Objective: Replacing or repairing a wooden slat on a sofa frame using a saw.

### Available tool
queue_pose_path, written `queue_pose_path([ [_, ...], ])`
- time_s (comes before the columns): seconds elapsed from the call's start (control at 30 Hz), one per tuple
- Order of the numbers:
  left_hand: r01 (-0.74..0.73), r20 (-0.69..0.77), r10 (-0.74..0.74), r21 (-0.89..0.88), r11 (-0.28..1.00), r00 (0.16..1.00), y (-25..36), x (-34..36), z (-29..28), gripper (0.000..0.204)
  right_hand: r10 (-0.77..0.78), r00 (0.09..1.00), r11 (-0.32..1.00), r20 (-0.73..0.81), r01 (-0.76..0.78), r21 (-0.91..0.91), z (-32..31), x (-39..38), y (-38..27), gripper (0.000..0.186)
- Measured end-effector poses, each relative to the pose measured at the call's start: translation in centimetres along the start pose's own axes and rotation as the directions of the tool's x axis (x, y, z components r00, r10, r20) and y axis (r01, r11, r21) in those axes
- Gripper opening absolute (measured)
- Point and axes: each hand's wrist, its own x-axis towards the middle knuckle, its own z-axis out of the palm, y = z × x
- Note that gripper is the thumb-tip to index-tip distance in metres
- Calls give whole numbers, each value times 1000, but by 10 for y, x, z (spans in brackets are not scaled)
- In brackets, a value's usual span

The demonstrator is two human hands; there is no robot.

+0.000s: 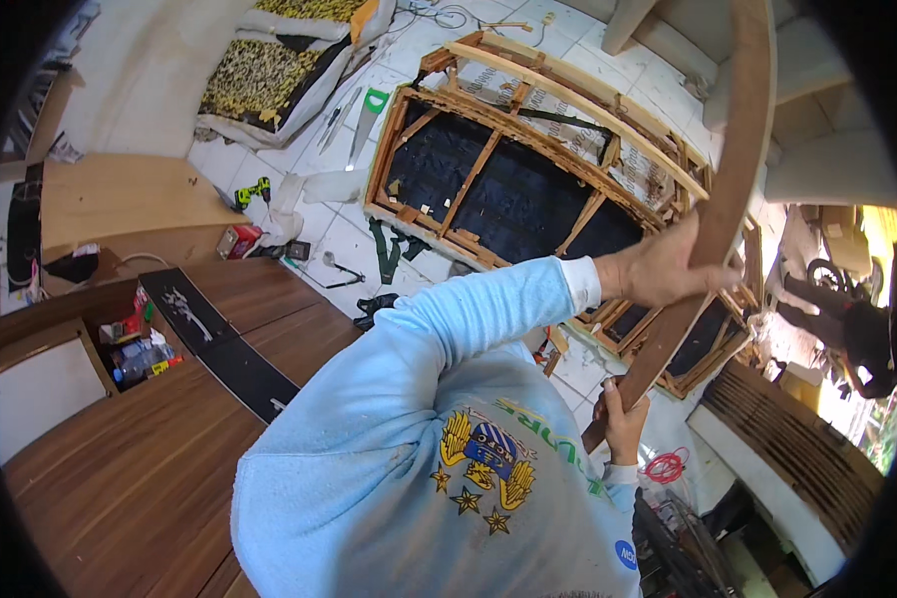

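Observation:
My left hand (668, 267) reaches across in a light blue sleeve and grips a long brown wooden board (738, 110), which runs diagonally from the top right down toward my body. Lower down, my right hand (623, 419) is closed round the same board near its bottom end. Beyond them, a wooden frame (483, 164) with dark fabric panels and a pale curved rail lies on the white tiled floor (339, 234). Part of a second, similar frame (693, 354) shows behind the board.
A green-handled saw (364, 125), a drill (254, 189) and scraps surround the frames. A brown wooden surface (100, 448) fills the lower left. Folded upholstery (259, 80) lies at the upper left. Another person (857, 339) is at the doorway on the right. A red coiled hose (665, 465) lies lower right.

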Motion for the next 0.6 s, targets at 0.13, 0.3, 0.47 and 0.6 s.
queue_pose_path([
  [0.13,40,92,-25,-170,985,995,18,-24,-11,61,-80,997,995,-13,79,-55,21,9,-6,16],
  [0.3,248,159,-303,294,923,940,16,-95,-75,69,-204,979,979,3,204,-16,78,45,-42,17],
  [0.47,471,-129,-582,736,486,803,18,-235,-193,68,-264,963,953,53,269,-140,145,93,-85,25],
  [0.6,724,-497,-706,689,31,504,78,-313,-289,70,-270,957,947,104,284,-152,207,122,-100,25],
])
